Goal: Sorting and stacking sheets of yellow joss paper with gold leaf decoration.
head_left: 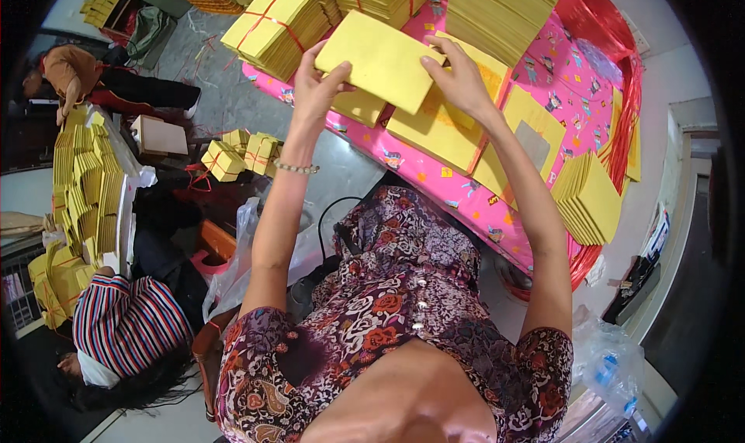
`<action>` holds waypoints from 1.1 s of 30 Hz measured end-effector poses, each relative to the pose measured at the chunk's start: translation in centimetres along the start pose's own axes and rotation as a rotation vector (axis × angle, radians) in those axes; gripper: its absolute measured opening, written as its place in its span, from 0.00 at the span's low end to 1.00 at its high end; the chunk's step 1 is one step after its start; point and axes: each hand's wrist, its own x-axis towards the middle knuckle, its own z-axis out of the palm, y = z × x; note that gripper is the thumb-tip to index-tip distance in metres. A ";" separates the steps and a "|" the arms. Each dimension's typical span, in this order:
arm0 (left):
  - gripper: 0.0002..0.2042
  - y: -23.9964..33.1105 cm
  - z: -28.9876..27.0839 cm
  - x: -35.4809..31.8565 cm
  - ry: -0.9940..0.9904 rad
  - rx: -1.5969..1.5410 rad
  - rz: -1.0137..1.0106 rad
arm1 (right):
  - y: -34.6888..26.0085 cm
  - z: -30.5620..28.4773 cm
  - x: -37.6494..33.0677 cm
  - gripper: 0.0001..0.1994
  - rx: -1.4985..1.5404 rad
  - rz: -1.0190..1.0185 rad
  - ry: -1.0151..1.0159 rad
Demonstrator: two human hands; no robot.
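Note:
Between my two hands a flat, rectangular yellow paper packet (380, 59) is held up over the table, tilted. My left hand (314, 86) is closed on its left end, thumb on the top face. At the right end my right hand (459, 78) grips the edge, thumb on top as well. How thick the packet is, I cannot tell. Beneath it lie larger yellow paper sheets (411, 136) in a flat pile with orange print, partly covered by my hand and the packet. Yellow bundles tied with red string (272, 20) stand just beyond my left hand.
A pink patterned tablecloth (372, 144) covers the table. Tall yellow paper stacks (497, 16), fanned folded paper (586, 199), red strings (628, 125) and a red bucket (594, 16) surround the work. Two people (132, 327) are at the left beside a table heaped with yellow bundles (85, 171).

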 end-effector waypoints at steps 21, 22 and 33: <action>0.29 -5.9 -8.2 0.8 0.158 0.534 -0.054 | 1.3 7.9 3.1 0.18 -0.183 -0.015 -0.308; 0.29 -5.9 -8.2 0.8 0.161 0.534 -0.056 | 1.2 7.9 3.1 0.18 -0.183 -0.013 -0.308; 0.33 -4.8 -7.1 0.3 0.161 1.163 0.132 | 0.2 7.6 1.9 0.19 -0.406 -0.227 -0.259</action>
